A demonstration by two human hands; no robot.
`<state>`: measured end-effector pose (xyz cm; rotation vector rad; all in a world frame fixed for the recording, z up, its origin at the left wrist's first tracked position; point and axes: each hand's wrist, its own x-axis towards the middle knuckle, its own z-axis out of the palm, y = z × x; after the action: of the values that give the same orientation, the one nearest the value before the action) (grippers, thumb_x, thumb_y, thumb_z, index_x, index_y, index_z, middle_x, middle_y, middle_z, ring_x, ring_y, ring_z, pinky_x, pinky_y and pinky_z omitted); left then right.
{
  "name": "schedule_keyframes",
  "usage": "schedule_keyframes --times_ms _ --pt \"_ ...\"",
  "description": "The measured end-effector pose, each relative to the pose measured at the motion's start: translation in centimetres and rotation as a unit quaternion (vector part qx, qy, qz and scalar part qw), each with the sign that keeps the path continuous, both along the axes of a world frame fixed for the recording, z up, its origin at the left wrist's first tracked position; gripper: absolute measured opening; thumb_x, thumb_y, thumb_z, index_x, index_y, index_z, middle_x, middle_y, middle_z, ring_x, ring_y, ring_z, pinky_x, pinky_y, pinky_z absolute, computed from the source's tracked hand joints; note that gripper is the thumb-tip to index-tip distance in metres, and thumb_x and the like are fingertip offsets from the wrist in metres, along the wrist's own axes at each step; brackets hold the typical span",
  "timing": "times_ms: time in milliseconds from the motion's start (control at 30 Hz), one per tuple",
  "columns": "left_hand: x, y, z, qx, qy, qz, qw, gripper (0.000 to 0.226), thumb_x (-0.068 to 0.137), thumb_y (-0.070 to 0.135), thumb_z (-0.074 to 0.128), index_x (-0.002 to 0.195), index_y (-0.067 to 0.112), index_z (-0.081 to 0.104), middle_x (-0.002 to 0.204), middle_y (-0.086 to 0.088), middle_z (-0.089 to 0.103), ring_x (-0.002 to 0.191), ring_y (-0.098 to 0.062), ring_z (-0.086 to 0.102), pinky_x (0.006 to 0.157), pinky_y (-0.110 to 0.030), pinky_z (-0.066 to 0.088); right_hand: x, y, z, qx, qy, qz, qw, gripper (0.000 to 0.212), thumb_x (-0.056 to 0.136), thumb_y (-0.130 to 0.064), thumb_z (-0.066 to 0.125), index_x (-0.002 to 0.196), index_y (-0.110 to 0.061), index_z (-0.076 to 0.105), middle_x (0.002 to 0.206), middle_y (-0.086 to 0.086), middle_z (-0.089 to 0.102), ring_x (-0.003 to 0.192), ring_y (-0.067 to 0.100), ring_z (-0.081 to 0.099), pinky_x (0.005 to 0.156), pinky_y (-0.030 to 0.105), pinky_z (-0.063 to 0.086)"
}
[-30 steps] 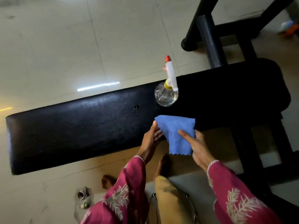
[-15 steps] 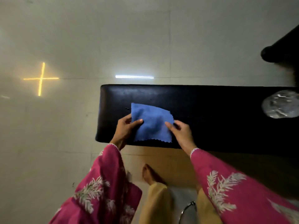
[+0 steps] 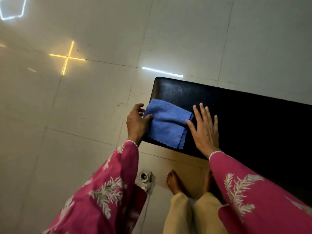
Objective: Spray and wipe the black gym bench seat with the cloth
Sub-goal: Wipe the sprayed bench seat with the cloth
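Nearest of all, the person's tan trousers (image 3: 189, 215) fall to two bare feet (image 3: 175, 183) on the pale tiled floor (image 3: 94, 102), and a small round metal drain (image 3: 144, 177) sits in the floor just left of them. Two pink sleeves (image 3: 108, 193) with a white leaf pattern reach forward from either side. Beyond the feet lies the black bench seat (image 3: 249, 122), which runs from its rounded left end off the right edge of the view. A folded blue cloth (image 3: 167, 127) lies flat on the near left end of the seat, its zigzag hem just over the near edge. The left hand (image 3: 135, 122) is at the seat's end with its thumb laid on the cloth's left edge; its fingers are loosely curled just off the end, and whether they pinch the cloth from beneath cannot be told. The right hand (image 3: 205, 130) lies palm down on the seat just right of the cloth, fingers straight and spread, holding nothing, the thumb tip touching the cloth's right hem. Past the cloth, near the far left corner, the seat shows small pale specks. Farther off, the glossy floor carries a white bar of reflected light (image 3: 162, 72) just behind the seat, a yellow cross (image 3: 67, 56) to the left, and a white angular outline (image 3: 12, 10) in the far left corner.
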<state>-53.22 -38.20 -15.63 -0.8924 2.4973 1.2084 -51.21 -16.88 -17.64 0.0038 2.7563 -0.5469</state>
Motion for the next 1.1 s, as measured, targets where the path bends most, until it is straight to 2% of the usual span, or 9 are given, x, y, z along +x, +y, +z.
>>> schedule_keyframes --times_ms 100,200,267,333,467,667,833,1000,1100 --pt "2.0 5.0 1.0 -0.034 0.099 0.047 0.993 0.053 0.094 0.022 0.053 0.141 0.01 0.034 0.144 -0.006 0.04 0.131 -0.016 0.037 0.106 -0.021 0.025 -0.7 1.2 -0.2 0.01 0.008 -0.009 1.0 0.063 0.091 -0.053 0.017 0.146 -0.021 0.017 0.156 0.001 0.01 0.144 0.018 0.006 0.115 0.044 0.0" --pt "1.4 9.4 -1.1 -0.011 0.025 0.009 1.0 0.063 0.1 0.036 0.031 0.147 0.005 0.002 0.158 -0.01 0.0 0.144 -0.016 -0.001 0.114 -0.025 -0.006 -1.6 3.3 -0.7 0.035 0.029 -0.022 0.999 0.067 0.088 -0.051 0.011 0.145 -0.019 0.024 0.154 0.004 0.019 0.143 0.022 0.015 0.114 0.048 0.007" --pt "-0.6 11.1 -3.2 -0.084 -0.03 -0.003 0.996 0.073 0.095 0.053 0.015 0.146 0.004 -0.006 0.157 -0.012 -0.008 0.144 -0.017 -0.009 0.112 -0.028 -0.013 -2.2 5.0 -1.6 0.052 0.035 -0.028 0.998 0.064 0.089 -0.049 0.012 0.144 -0.018 0.025 0.153 0.006 0.022 0.141 0.024 0.019 0.113 0.05 0.011" --pt "-1.5 12.1 -4.1 -0.186 -0.014 -0.079 0.979 0.082 0.089 0.063 0.002 0.146 0.004 -0.003 0.157 -0.014 -0.003 0.144 -0.02 -0.005 0.114 -0.031 -0.012 -2.5 6.4 -2.3 0.06 0.037 -0.026 0.997 0.063 0.09 -0.047 0.013 0.145 -0.018 0.024 0.153 0.006 0.022 0.141 0.024 0.02 0.112 0.05 0.011" --pt "-0.7 10.4 -5.7 -0.264 0.097 -0.263 0.923 0.083 0.091 0.063 0.013 0.145 0.0 0.011 0.154 -0.016 0.014 0.143 -0.024 0.01 0.117 -0.035 0.001 -2.7 7.8 -3.2 0.061 0.044 0.0 0.997 0.06 0.093 -0.047 0.015 0.145 -0.018 0.024 0.153 0.006 0.024 0.14 0.025 0.024 0.111 0.052 0.016" --pt "-7.5 10.9 -5.7 -0.282 -0.007 -0.122 0.952 0.089 0.09 0.064 0.026 0.146 0.0 -0.003 0.156 -0.018 -0.001 0.145 -0.024 -0.004 0.118 -0.037 -0.003 -3.3 7.6 -4.5 0.064 0.083 -0.002 0.994 0.06 0.093 -0.049 0.016 0.145 -0.018 0.021 0.153 0.005 0.024 0.14 0.023 0.022 0.112 0.043 0.006" --pt "-4.8 10.5 -5.7 -0.308 0.078 -0.303 0.899 0.087 0.088 0.064 0.02 0.146 0.001 0.009 0.156 -0.015 0.008 0.144 -0.023 0.005 0.117 -0.034 -0.003 -3.4 7.4 -4.7 0.077 0.12 -0.013 0.99 0.057 0.093 -0.045 0.026 0.143 -0.017 0.028 0.15 0.006 0.031 0.137 0.022 0.027 0.111 0.042 0.008" --pt "-9.0 9.8 -5.5 -0.28 -0.018 -0.141 0.95 0.088 0.09 0.064 0.025 0.147 0.004 -0.003 0.158 -0.012 -0.003 0.145 -0.021 -0.004 0.118 -0.038 -0.003 -5.9 5.8 -4.2 0.046 0.155 0.005 0.987 0.056 0.093 -0.041 0.027 0.143 -0.014 0.03 0.149 0.007 0.032 0.137 0.021 0.027 0.111 0.038 0.005" --pt "-9.2 11.5 -5.5 -0.305 0.015 -0.233 0.923 0.086 0.09 0.065 0.022 0.147 0.004 0.002 0.158 -0.011 0.001 0.145 -0.02 -0.003 0.117 -0.037 -0.007 -7.0 4.5 -4.5 0.036 0.152 0.002 0.988 0.055 0.093 -0.039 0.026 0.142 -0.013 0.031 0.148 0.008 0.034 0.136 0.023 0.031 0.11 0.038 0.006"
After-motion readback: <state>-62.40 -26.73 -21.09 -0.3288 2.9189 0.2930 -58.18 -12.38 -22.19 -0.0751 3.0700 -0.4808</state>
